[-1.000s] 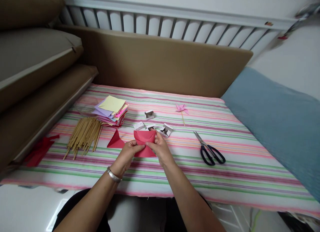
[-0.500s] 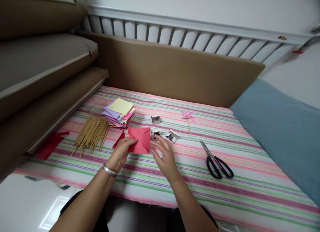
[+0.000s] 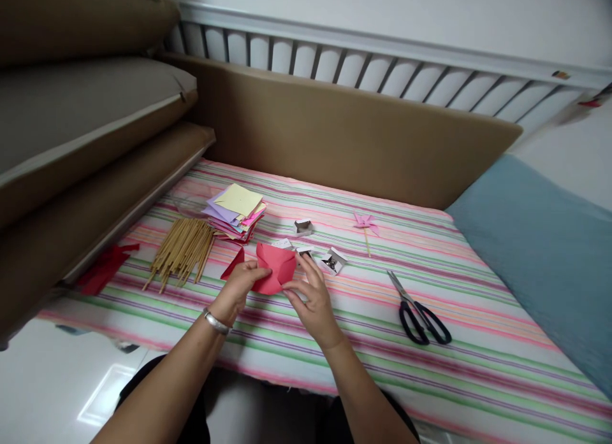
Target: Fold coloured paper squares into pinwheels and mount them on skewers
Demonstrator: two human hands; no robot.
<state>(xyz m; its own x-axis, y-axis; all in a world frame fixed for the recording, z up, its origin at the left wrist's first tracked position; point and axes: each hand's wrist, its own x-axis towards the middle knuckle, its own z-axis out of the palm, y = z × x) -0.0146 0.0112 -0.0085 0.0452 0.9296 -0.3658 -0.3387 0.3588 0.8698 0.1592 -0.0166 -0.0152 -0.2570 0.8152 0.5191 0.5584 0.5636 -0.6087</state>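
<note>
My left hand (image 3: pixel 239 291) pinches the left side of a red paper square (image 3: pixel 275 269) with flaps folded toward its middle, held just above the striped cloth (image 3: pixel 468 342). My right hand (image 3: pixel 310 297) touches the paper's lower right edge with its fingertips. A red paper scrap (image 3: pixel 233 264) lies just left of the held piece. Small open white boxes (image 3: pixel 333 261) sit right behind my hands.
A stack of coloured paper squares (image 3: pixel 236 211) and a bundle of wooden sticks (image 3: pixel 184 250) lie to the left. A small pink pinwheel (image 3: pixel 366 224) and black scissors (image 3: pixel 421 310) lie to the right. Brown cushions (image 3: pixel 95 125) rise at left, a blue pillow (image 3: pixel 540 240) at right.
My right hand let go of the red paper half a second ago and has come back to its lower right edge. The paper has been turned in my left hand.
</note>
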